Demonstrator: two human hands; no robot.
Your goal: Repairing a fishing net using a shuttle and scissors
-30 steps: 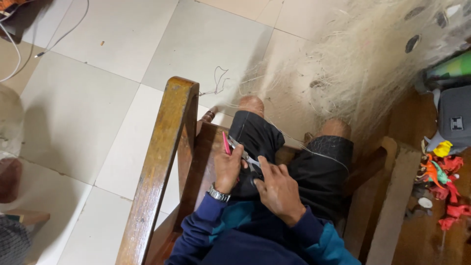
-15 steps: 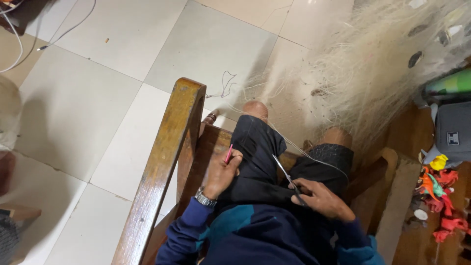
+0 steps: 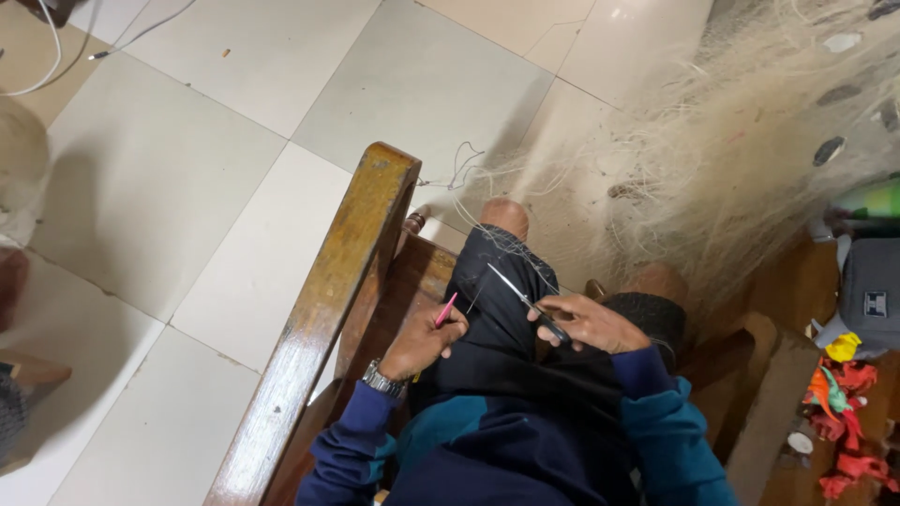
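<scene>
Right hand (image 3: 586, 323): fingers closed around the dark handles of a pair of scissors (image 3: 522, 298), blades slightly parted and pointing up and left over the lap toward pale strands of line crossing the dark shorts (image 3: 497, 309). Left hand (image 3: 422, 339): fingers closed in a pinch on a slim pink needle-like tool (image 3: 445, 309), which projects up and right from the fist; whether line is wound on it cannot be told. A metal wristwatch (image 3: 382, 379) sits on the left wrist, above a blue sleeve (image 3: 352, 440). Both hands rest on the thighs, near each other but apart. Thin strands run from the area of the scissor tips past the bare knee (image 3: 506, 215) to a large pile of pale fishing net (image 3: 750, 159), which spreads over the tiled floor (image 3: 187, 187) ahead and to the right, with dark oval floats set along it. The person sits on a wooden chair; its armrest (image 3: 328, 309) stands just beside the left hand. Assessment: the blades are at the line but no cut end is discernible, so a trim appears to be in hand and not complete. How much of the net has been worked cannot be judged; the greater bulk lies heaped away from the hands. Coloured scraps (image 3: 839, 422) lie at the right edge.
</scene>
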